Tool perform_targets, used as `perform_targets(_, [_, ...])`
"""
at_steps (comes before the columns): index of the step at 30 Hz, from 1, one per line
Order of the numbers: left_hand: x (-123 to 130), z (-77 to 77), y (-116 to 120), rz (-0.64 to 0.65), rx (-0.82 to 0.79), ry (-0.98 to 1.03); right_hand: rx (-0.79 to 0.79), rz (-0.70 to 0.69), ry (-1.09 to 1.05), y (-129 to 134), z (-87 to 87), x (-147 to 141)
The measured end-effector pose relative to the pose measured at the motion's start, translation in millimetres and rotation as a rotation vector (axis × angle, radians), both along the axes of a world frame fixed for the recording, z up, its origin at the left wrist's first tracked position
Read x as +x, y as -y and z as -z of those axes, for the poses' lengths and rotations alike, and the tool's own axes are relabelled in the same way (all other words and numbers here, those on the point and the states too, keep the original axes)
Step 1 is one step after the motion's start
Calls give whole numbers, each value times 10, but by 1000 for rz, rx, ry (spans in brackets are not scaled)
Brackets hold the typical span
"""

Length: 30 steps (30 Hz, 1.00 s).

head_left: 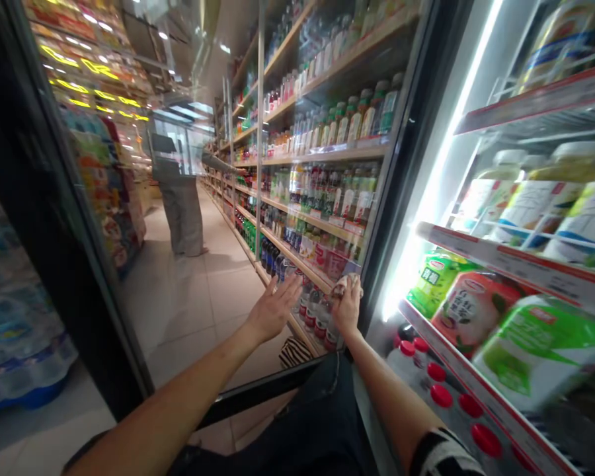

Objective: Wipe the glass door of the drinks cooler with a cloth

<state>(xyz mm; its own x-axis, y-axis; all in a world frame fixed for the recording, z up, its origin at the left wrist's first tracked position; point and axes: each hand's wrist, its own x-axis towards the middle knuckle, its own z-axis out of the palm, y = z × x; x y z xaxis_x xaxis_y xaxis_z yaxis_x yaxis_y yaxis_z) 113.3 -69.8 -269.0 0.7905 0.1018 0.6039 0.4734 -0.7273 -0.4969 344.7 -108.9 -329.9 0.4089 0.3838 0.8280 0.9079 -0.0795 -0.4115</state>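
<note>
Head view: the left hand [272, 309] is held wide open, fingers spread, with nothing gripped, and is seen near a glass door [82, 251], though contact cannot be told. The right hand [347, 307] is curled shut on a pale wad [344, 285], its material unclear, at the door's dark edge [377, 231]. Red-capped bottles [441, 395] are racked on a chiller shelf [480, 390] below and right of that hand, with green packs [540, 350] above them. Drink shelves [317, 205] line the aisle beyond, where a person [181, 218] is standing
</note>
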Motion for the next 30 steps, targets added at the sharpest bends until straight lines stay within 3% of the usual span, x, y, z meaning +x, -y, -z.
perform_targets(3, [14,-9,-2,-5,1,-13,7,-1,-21,30,148,-52])
perform_targets(10, [22,-75,-56,-43,-12,32,68,-11,-3,-192,-438,-94])
perform_targets(16, [-89,-115,-96,-86,6,38,42,-114,202,-151,-284,-455])
perform_targets(22, [-186,-170,-96,-106,43,75,122,-106,195,-267,-661,-506])
perform_targets(28, [-276,-206,-119,-113,33,77,59,-201,342,-217,-527,-690])
perform_targets(30, [-298,-227,-130,-116,34,68,77,-199,374,-231,-594,-699])
